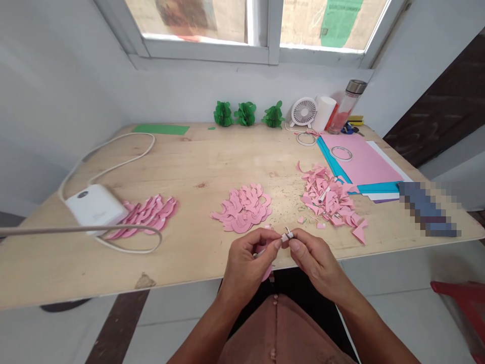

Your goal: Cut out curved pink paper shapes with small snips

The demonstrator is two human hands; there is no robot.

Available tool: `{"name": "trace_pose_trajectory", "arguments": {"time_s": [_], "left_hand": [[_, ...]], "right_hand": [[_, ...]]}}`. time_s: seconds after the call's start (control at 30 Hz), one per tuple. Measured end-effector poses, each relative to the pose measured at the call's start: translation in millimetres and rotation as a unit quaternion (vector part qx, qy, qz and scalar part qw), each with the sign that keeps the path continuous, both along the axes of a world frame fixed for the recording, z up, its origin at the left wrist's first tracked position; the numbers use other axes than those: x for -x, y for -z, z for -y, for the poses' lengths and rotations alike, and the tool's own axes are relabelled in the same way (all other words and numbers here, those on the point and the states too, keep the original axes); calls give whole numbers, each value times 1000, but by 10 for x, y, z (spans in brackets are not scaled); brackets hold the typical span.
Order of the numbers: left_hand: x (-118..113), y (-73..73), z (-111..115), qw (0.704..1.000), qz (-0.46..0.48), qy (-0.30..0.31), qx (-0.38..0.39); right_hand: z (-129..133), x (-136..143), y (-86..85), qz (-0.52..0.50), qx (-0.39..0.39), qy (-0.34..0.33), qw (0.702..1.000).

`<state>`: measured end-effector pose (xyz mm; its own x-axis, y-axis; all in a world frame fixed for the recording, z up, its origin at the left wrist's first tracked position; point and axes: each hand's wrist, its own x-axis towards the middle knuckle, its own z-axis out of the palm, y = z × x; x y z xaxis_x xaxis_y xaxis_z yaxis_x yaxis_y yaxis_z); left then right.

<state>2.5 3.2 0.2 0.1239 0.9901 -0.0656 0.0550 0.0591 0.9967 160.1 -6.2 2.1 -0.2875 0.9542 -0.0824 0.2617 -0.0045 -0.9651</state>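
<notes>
Both hands meet over the table's front edge. My left hand [248,260] is closed on a pink paper piece [267,273], which hangs partly hidden below the fingers. Between the fingertips of both hands is a small white strip [287,235] with a dark line across it; its kind is unclear. Pinched at the strip's other end is my right hand [316,258]. Just beyond the hands lies a pile of curved pink paper cutouts [244,208]. A heap of pink paper scraps [329,194] lies further right.
A white power bank [96,207] with a looping cable sits left, beside layered pink pieces [151,215]. Green paper ornaments [246,114], a small fan [303,111] and a glass bottle [344,108] stand along the wall. Paper sheets [364,156] bear a tape roll [341,153].
</notes>
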Motion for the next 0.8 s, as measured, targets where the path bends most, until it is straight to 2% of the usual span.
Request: {"name": "trace_pose_trajectory", "arguments": {"time_s": [0.3,0.8], "left_hand": [[-10,18,9,1000,6,-2,-5],[-32,-27,20,1000,18,-6,14]], "right_hand": [[-9,4,-35,37,-28,10,999],[-3,21,-3,29,-28,21,999]]}}
